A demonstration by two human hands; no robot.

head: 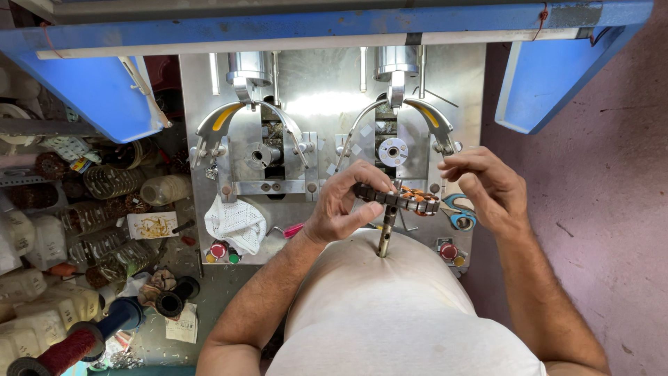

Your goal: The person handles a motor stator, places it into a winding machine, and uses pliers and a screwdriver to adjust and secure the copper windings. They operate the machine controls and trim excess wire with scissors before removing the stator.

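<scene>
My left hand (pixel 344 202) grips a round toothed stator core (pixel 398 199) with orange copper windings, held edge-on on top of a metal shaft (pixel 385 233) that stands against my belly. My right hand (pixel 487 184) is at the core's right edge, fingers pinched together as if on a thin wire that I cannot make out. Both hands are in front of the right winding head (pixel 393 152) of a steel twin-head winding machine (pixel 327 97).
Blue-handled scissors (pixel 458 212) lie under my right hand. A white mesh cloth (pixel 236 223) and red and green push buttons (pixel 223 252) sit on the machine's front. Left of it stand copper wire coils (pixel 111 181), plastic bottles (pixel 42 306) and thread spools (pixel 62 351). A blue frame (pixel 313 28) spans overhead.
</scene>
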